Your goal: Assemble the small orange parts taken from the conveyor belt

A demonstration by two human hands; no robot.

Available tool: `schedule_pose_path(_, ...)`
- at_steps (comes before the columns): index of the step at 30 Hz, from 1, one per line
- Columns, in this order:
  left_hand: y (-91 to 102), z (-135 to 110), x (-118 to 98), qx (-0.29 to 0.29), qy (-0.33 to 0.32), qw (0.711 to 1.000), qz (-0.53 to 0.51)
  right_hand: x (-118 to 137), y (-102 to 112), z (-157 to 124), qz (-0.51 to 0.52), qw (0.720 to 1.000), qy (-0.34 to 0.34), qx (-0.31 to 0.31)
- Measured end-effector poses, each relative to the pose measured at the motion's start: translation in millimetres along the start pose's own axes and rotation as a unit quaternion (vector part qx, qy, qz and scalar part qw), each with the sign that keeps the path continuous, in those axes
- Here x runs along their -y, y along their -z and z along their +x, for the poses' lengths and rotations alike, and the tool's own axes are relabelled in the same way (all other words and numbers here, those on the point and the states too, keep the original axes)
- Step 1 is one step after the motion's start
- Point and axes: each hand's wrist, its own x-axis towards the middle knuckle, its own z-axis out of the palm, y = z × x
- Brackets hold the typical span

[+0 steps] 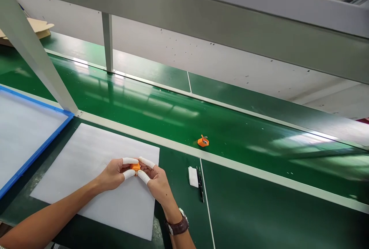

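Note:
Between my two hands is a small orange plastic piece (135, 166), with a bit of metal showing at its lower edge. My left hand (114, 173) pinches it from the left, thumb and forefinger wearing white finger cots. From the right, my right hand (155, 178) grips the same piece, also with white cots on thumb and forefinger. Both hands are above a white foam sheet (115, 203) lying on the green bench. Much of the piece is hidden by the fingertips. A similar orange piece (203, 141) with a metal part lies on the green conveyor belt.
A white block (193, 176) and a black pen-like tool (200, 185) lie right of the sheet. At left is a blue-edged white panel (25, 133). A metal post (37, 45) and an overhead beam (184, 7) frame the belt (161, 107). Cardboard (40, 26) sits far left.

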Motion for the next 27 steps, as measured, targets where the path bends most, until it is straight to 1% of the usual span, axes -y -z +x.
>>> schedule_pose_path(3, -0.6, 1, 0, -0.014, -0.012, 1.0, 0.006, -2, -2, 0, -0.004, 1.0, 0.002, -0.011)
schedule_pose_path(7, 0.0, 2, 1, -0.011, -0.044, 0.999, 0.024, -3, -3, 2, 0.026, 0.999, -0.004, -0.031)
schedule_pose_path(9, 0.2, 1, 3, -0.041, -0.079, 0.994, 0.07, -3, -2, 3, 0.047, 0.998, -0.006, -0.047)
schedule_pose_path(11, 0.3, 0, 6, -0.074, -0.146, 0.974, 0.154, -3, -1, 4, 0.061, 0.996, -0.008, -0.068)
schedule_pose_path(14, -0.2, 0, 11, -0.093, -0.255, 0.924, 0.271, -4, 0, 5, 0.061, 0.994, -0.006, -0.088)
schedule_pose_path(15, -0.5, 0, 12, -0.098, -0.278, 0.909, 0.295, -4, -1, 5, 0.058, 0.994, -0.003, -0.09)
schedule_pose_path(17, -1.2, 1, 14, -0.112, -0.302, 0.889, 0.327, -4, -2, 5, 0.053, 0.995, 0.002, -0.089)
schedule_pose_path(18, -1.4, 2, 14, -0.117, -0.305, 0.884, 0.335, -4, -3, 5, 0.05, 0.995, 0.003, -0.086)
schedule_pose_path(20, -1.3, 3, 15, -0.116, -0.292, 0.888, 0.336, -4, -4, 5, 0.044, 0.996, 0.008, -0.08)
schedule_pose_path(23, -0.6, 2, 12, -0.103, -0.249, 0.911, 0.313, -4, -5, 5, 0.037, 0.997, 0.022, -0.069)
schedule_pose_path(25, -0.9, 0, 7, -0.089, -0.228, 0.922, 0.299, -5, -5, 5, 0.038, 0.997, 0.031, -0.068)
schedule_pose_path(27, -2.6, -1, 1, -0.088, -0.198, 0.935, 0.281, -6, -4, 6, 0.047, 0.996, 0.033, -0.071)
